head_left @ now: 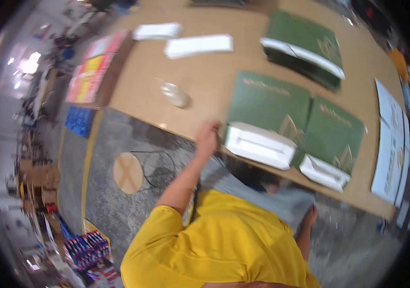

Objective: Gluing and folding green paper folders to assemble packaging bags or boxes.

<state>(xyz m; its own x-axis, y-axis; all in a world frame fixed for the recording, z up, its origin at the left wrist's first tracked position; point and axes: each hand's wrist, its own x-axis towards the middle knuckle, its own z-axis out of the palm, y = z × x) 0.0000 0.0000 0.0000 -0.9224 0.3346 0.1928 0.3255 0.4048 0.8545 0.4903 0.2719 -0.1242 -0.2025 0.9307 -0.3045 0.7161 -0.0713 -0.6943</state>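
My left hand [208, 138] is at the table's near edge, beside the left corner of a flat green printed carton [269, 98]. Its fingers are blurred, so I cannot see whether they grip the carton's edge. That carton has a white folded flap [261, 146] facing me. To its right lies a second green carton [332, 129] with a similar white flap [325, 173]. My right hand [311, 216] hangs low beside my grey-clothed leg, below the table and away from the cartons; its fingers are mostly hidden.
Behind the cartons is a stack of green cartons [305, 45]. Pale printed sheets [389, 144] are piled at the right. White strips [199, 45] and a small pale container [175, 95] are on the brown table [142, 91]. A red-and-yellow box [97, 69] and round stool [128, 173] are left.
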